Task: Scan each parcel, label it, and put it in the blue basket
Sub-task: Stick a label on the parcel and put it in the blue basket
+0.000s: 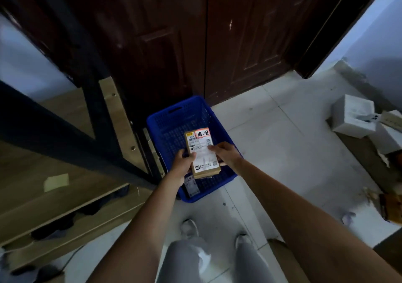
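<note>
Both my hands on the flat brown cardboard parcel [202,152], holding it over the blue perforated plastic basket [174,117]. Left hand [185,163] grips its left edge, thumb on top across the white shipping label [203,154], fingers curled under. Right hand [226,154] clamps the right edge, fingertips pressing onto the label face. Parcel lies roughly flat, label up, long axis pointing away from me. Orange-red sticker with handwritten black characters [202,133] sits on the far right corner of the parcel. Can't tell whether the parcel touches the basket floor or hangs above it. Under it, near my end of the basket, another labelled packet [191,184] lies partly hidden. Basket stands on the pale tiled floor [282,152], just in front of the dark brown wooden door [174,43], beside the wooden shelf unit with black metal frame [65,152]. White foam boxes [354,115] well off to the right.
</note>
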`<state>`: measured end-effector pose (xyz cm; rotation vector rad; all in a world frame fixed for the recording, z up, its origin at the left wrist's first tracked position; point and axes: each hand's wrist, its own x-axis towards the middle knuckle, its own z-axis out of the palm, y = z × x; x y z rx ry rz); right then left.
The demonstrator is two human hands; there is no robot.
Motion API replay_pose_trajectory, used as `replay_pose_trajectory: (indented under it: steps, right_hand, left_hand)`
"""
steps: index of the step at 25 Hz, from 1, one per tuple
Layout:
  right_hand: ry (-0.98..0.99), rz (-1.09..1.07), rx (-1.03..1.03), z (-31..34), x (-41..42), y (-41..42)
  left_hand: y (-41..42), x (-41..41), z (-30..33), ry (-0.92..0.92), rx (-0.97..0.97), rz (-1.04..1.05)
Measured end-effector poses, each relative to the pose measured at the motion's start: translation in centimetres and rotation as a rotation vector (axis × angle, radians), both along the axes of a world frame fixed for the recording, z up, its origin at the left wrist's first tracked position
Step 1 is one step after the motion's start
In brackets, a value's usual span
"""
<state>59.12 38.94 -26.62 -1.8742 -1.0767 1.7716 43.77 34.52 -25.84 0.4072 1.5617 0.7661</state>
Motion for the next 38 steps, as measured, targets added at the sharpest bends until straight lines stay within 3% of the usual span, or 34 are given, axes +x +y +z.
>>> replay_pose_trajectory:
  steps: [8, 14, 21, 38]
  right_hand:
    - [-0.007, 0.066, -0.005, -19.5, 1.3, 0.6]
    - [-0.097, 0.277, 0.052, -35.8, -0.2, 5.2]
    - [-0.275, 0.519, 0.113, -51.1, -1.8, 9.6]
    - [-0.386, 0.746, -0.346, -59.2, -3.9, 10.0]
  left_hand:
    - [-0.1, 2.9, -19.3, 0.126, -0.05, 0.062]
    - [3.5, 1.7, -35.4, 0.347, 0.0, 0.022]
    - [6.4, 0.3, -51.1, 0.354, -0.094, 0.002]
    - [6.3, 0.6, -60.1, 0.174, -0.39, -0.342]
